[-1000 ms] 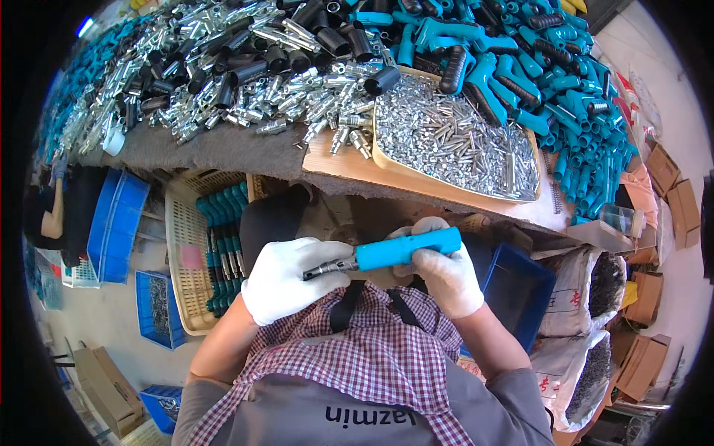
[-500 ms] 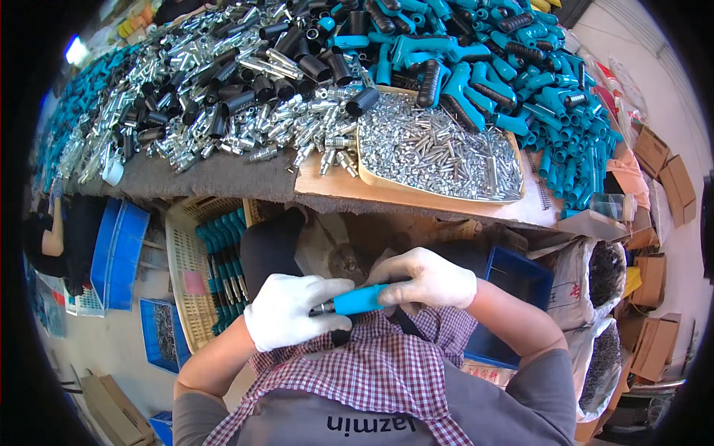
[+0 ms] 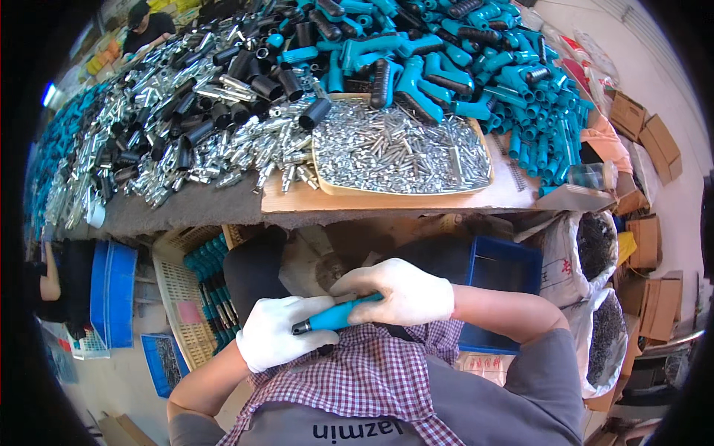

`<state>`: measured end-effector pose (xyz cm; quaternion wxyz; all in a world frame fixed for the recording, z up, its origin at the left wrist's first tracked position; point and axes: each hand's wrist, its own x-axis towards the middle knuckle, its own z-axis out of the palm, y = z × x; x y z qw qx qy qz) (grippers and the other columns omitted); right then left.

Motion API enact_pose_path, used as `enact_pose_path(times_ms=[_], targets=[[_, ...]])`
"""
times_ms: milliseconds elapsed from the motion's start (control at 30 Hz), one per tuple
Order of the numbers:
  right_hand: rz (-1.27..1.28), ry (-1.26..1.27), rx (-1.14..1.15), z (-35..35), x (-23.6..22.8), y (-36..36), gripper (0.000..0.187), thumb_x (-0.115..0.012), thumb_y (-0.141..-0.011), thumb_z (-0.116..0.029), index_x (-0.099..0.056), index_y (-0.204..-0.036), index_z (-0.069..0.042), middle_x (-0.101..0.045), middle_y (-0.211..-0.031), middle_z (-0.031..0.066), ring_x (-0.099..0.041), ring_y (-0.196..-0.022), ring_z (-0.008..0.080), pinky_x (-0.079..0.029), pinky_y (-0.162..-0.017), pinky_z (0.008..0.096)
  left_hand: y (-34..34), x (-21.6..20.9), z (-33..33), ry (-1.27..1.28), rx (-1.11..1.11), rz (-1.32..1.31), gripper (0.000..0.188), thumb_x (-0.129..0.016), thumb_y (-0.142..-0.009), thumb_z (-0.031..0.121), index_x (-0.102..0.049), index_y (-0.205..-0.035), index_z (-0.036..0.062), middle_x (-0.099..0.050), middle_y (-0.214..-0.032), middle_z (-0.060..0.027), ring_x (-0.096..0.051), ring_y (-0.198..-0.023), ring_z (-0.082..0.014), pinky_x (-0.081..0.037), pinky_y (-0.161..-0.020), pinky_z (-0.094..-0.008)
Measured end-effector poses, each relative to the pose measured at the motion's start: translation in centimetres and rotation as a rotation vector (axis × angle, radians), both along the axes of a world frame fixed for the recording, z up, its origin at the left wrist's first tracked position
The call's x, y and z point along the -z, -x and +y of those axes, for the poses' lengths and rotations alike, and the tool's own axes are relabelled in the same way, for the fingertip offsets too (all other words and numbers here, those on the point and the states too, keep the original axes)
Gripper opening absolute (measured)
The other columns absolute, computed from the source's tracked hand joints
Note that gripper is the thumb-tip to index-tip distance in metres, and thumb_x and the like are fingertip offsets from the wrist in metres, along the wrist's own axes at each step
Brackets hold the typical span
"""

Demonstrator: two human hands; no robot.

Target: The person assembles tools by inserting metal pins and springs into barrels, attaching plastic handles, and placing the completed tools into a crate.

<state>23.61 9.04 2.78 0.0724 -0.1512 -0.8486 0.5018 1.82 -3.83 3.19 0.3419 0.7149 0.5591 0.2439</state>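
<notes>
1. Head view, left hand point(image 3: 286, 334): white glove, closed on the metal-tipped end of a teal tool housing point(image 3: 331, 318), thumb on the near side, fingers on the far side.
2. Right hand point(image 3: 401, 293): white glove, grasping the other end of the same housing, fingers curled over it from above.
3. Housing position: between both hands, in front of the checked apron point(image 3: 364, 372), off the near edge of the table point(image 3: 431, 201). Slightly tilted, right end higher in view. Silver collar and dark tip show at its left end; the rest is partly hidden by the gloves.
4. Table, center: cream tray point(image 3: 401, 192) full of small metal pins point(image 3: 394, 145). Left of it, heaped metal fittings point(image 3: 279, 141) mixed with black sleeves point(image 3: 197, 134). Behind and right, piled teal pistol-grip housings point(image 3: 413, 85).
5. Below table: cream basket point(image 3: 169, 279) at left holding teal-handled tools point(image 3: 216, 297); blue bin point(image 3: 506, 260) at right, beside white sacks point(image 3: 554, 260) of dark small parts point(image 3: 595, 253).
6. Co-worker point(image 3: 152, 30) at far upper left, beyond the heap.
</notes>
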Motion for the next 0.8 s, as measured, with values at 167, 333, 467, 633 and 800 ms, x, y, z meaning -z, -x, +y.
enact_pose_path(times_ms=[167, 333, 467, 633, 800], targets=[[-0.192, 0.431, 0.065, 0.3, -0.9, 0.4, 0.053, -0.067, -0.086, -0.018, -0.054, -0.131, 0.008, -0.068, -0.086, 0.0182, -0.061, -0.054, 0.0120, -0.050, -0.052, 0.0267, -0.7, 0.9, 0.5, -0.079, 0.026, 0.014, 0.057, -0.081, -0.076, 0.036, -0.066, -0.127, 0.0140, -0.071, -0.089, -0.0126, -0.071, -0.076, -0.0290, -0.057, -0.070, -0.0355], [-0.229, 0.362, 0.041, 0.2, -1.2, 0.8, 0.055, -0.067, -0.085, -0.023, -0.056, -0.128, 0.008, -0.067, -0.083, 0.0163, -0.062, -0.056, 0.0151, -0.050, -0.053, 0.0284, -2.0, 2.0, 1.1, -0.201, 0.072, 0.035, 0.057, -0.080, -0.076, 0.036, -0.063, -0.125, 0.0139, -0.068, -0.083, -0.0092, -0.070, -0.073, -0.0298, -0.056, -0.067, -0.0369], [-0.279, 0.353, 0.003, 1.0, -0.8, 0.3, 0.047, -0.067, -0.085, -0.030, -0.065, -0.118, 0.003, -0.068, -0.087, 0.0167, -0.067, -0.065, 0.0227, -0.054, -0.061, 0.0348, -2.5, 3.1, 1.3, -0.204, 0.079, 0.039, 0.052, -0.080, -0.076, 0.036, -0.064, -0.120, 0.0138, -0.069, -0.082, -0.0094, -0.069, -0.071, -0.0297, -0.056, -0.064, -0.0377], [-0.027, -0.662, 0.586, 7.8, -1.6, -2.4, 0.020, -0.067, -0.084, -0.029, -0.072, -0.087, -0.010, -0.069, -0.092, 0.0144, -0.066, -0.089, 0.0320, -0.053, -0.080, 0.0435, -2.5, 2.6, 1.7, -0.225, -0.046, 0.057, 0.049, -0.080, -0.076, 0.031, -0.067, -0.119, 0.0130, -0.070, -0.080, -0.0118, -0.070, -0.071, -0.0304, -0.056, -0.063, -0.0369], [-0.159, -0.959, 0.918, 11.4, 0.6, -3.3, 0.018, -0.072, -0.081, -0.029, -0.071, -0.080, -0.011, -0.068, -0.086, 0.0110, -0.066, -0.084, 0.0299, -0.053, -0.076, 0.0431, -2.2, 3.2, 1.4, -0.241, -0.113, 0.036, 0.050, -0.081, -0.074, 0.030, -0.067, -0.119, 0.0121, -0.072, -0.085, -0.0136, -0.071, -0.074, -0.0309, -0.056, -0.065, -0.0362]])
